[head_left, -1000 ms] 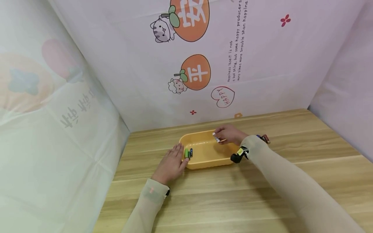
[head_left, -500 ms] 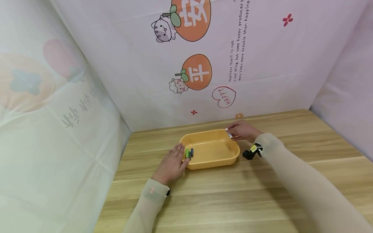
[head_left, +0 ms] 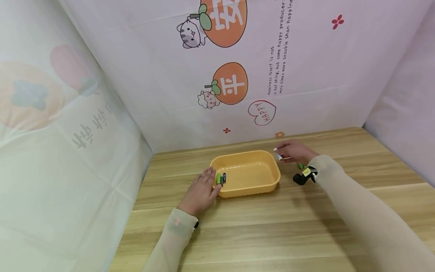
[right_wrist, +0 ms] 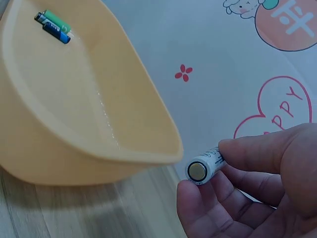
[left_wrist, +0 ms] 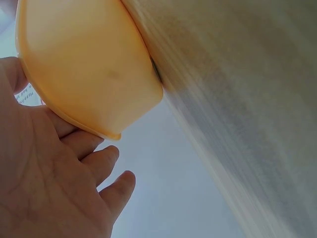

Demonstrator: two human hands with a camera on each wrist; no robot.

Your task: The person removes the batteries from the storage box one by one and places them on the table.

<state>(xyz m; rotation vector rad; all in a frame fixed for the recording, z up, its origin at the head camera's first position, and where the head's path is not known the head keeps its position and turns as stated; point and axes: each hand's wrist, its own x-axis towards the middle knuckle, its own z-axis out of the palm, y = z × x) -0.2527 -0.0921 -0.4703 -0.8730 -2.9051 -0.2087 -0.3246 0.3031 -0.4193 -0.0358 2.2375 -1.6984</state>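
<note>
A yellow tray stands on the table. My left hand rests on its left end, fingers laid along the rim and thumb toward the near corner; the left wrist view shows the fingertips right at the tray's rim. Beyond the tray's right end, my right hand pinches a white cylindrical battery between thumb and fingers, with one metal end showing. Inside the tray at the left lie a green battery, a blue battery and a dark one beside them.
A green battery partly shows under my right wrist, on the wood-grain table. A printed white cloth hangs behind the table, with more cloth at both sides. A black wrist mount sits below my right wrist.
My right hand has moved right with the white battery, from over the tray to beyond its right end. My left hand has stayed on the tray's left end.
</note>
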